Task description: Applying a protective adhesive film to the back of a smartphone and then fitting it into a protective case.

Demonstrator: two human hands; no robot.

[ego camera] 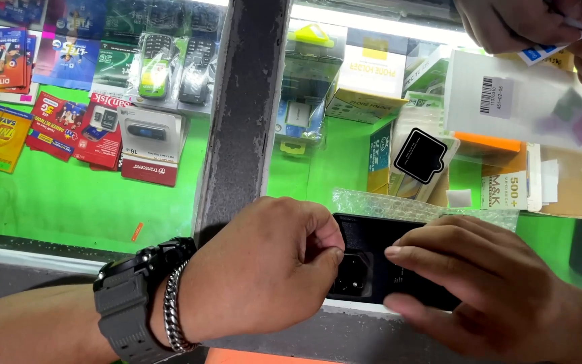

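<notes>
Setting: a glass shop counter [170, 202] with a green-lined display case beneath, crossed by a grey metal frame bar [244, 114].

Near, centre: a black phone [378, 259] lies flat, back up, on the counter's near edge, camera block toward the left.
- Left hand [264, 269]: loosely curled, thumb and forefinger pinched together at the phone's camera block; whether they grip a small film or tab there cannot be told. A black watch [126, 303] and a metal chain bracelet [175, 313] sit on its wrist.
- Right hand [479, 283]: flat and spread over the phone's right part, fingers pressing it down to steady it; it grasps nothing.

State of work, as judged: the phone is out of any box and laid ready, work at the camera area is under way, and nothing shows it finished.

Just beyond the phone: a strip of bubble wrap [426, 205].

Farther, under the glass: boxed accessories [372, 74] right of the bar; card packs and memory cards [102, 128] and bagged keypad phones [176, 64] left of it.

Far right, top: another person's hands [540, 27] hold a small slip above a clear plastic sleeve [527, 101].
</notes>
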